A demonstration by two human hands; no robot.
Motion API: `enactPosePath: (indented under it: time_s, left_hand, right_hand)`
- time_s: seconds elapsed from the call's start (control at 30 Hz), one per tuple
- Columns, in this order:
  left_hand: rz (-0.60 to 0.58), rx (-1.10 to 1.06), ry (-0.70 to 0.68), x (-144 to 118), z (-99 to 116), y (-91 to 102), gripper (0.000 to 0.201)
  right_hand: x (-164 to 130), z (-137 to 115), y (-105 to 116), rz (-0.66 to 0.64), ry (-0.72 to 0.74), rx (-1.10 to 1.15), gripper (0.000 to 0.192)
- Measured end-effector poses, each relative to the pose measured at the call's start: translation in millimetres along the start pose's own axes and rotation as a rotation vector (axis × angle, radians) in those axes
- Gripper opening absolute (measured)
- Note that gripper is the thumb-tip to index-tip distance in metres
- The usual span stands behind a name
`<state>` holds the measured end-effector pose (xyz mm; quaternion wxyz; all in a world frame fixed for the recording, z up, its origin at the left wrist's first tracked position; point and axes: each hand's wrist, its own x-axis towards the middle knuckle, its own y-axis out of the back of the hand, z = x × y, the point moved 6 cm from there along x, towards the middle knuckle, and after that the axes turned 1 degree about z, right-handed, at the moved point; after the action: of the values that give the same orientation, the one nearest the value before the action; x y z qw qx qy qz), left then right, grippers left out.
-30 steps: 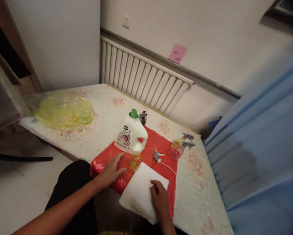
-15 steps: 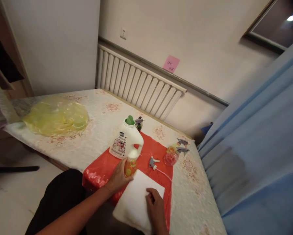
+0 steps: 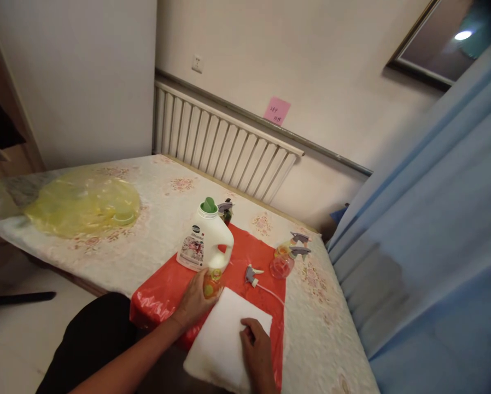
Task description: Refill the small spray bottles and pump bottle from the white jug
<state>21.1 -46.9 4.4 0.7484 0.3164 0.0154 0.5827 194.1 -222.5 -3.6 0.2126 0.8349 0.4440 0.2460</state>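
Since half a second ago the left hand (image 3: 197, 300) has kept its wrap on the small yellow bottle (image 3: 210, 283), and the right hand (image 3: 255, 350) has slid slightly nearer on the white towel (image 3: 221, 345); a second ago the left palm only lay flat beside the bottle.

Covering the table, the floral cloth (image 3: 155, 219) carries a crumpled yellow bag (image 3: 81, 202) at far left and a red plastic sheet (image 3: 245, 257) in front of the person. On the red sheet stands a white detergent jug (image 3: 206, 241), green cap up. The towel overlaps the sheet's near edge.

Just in front of the jug, the small bottle stands roughly upright, long axis vertical, in the left hand's curled fingers, forearm reaching in from lower left. Right fingers press, bent, on the towel's top; whether they pinch it is unclear. A loose spray head (image 3: 251, 273) lies right of the bottle.
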Motion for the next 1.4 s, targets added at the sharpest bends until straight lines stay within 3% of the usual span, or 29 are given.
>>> enactPosePath:
  time_s: [0.63, 0.87, 1.4]
  left_hand:
    - [0.085, 0.056, -0.027, -2.7, -1.4, 5.7, 0.075]
    - [0.067, 0.057, -0.029, 0.3, -7.9, 2.1, 0.075]
    - [-0.030, -0.016, -0.018, 5.5, -0.3, 1.1, 0.060]
  right_hand:
    - [-0.4, -0.9, 0.1, 0.009, -0.001, 0.020, 0.027]
    - [0.1, -5.3, 2.9, 0.031, 0.024, 0.039, 0.027]
    - [0.4, -6.3, 3.3, 0.051, 0.051, 0.056, 0.030]
